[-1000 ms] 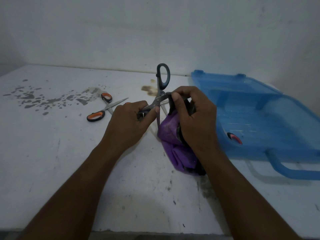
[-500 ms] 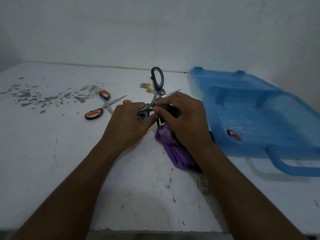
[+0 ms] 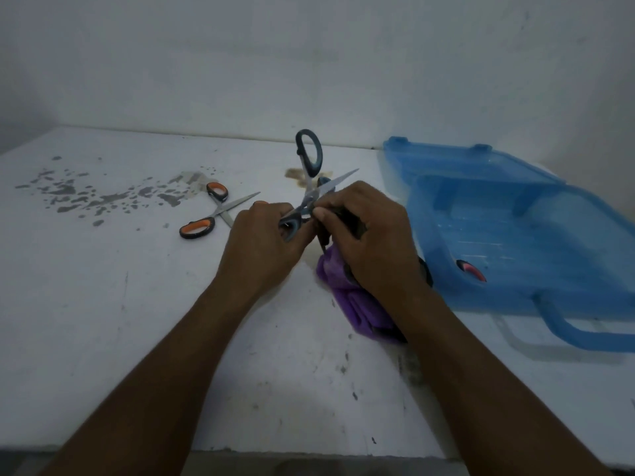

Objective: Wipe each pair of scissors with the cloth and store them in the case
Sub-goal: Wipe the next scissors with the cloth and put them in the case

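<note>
Purple cloth [image 3: 357, 304] bunched under the right hand [image 3: 371, 242], grey-handled scissors [image 3: 309, 156] spread open.
Left hand [image 3: 261, 245] grips one loop; the right pinches cloth at the pivot, so a slip could nick skin. Orange-handled scissors [image 3: 206, 214] lie beyond, blue case [image 3: 515, 235] open alongside.

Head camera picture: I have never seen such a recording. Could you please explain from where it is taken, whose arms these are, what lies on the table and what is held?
No machine is here. A person wears one camera on the head, so it looks forward and down at that person's own bare arms. The left hand holds one handle loop of the open grey scissors. The right hand pinches them near the blades and holds the purple cloth. On the white table, left of the hands, lie open orange-handled scissors. To the right stands an open blue case with a red-and-black item inside.
</note>
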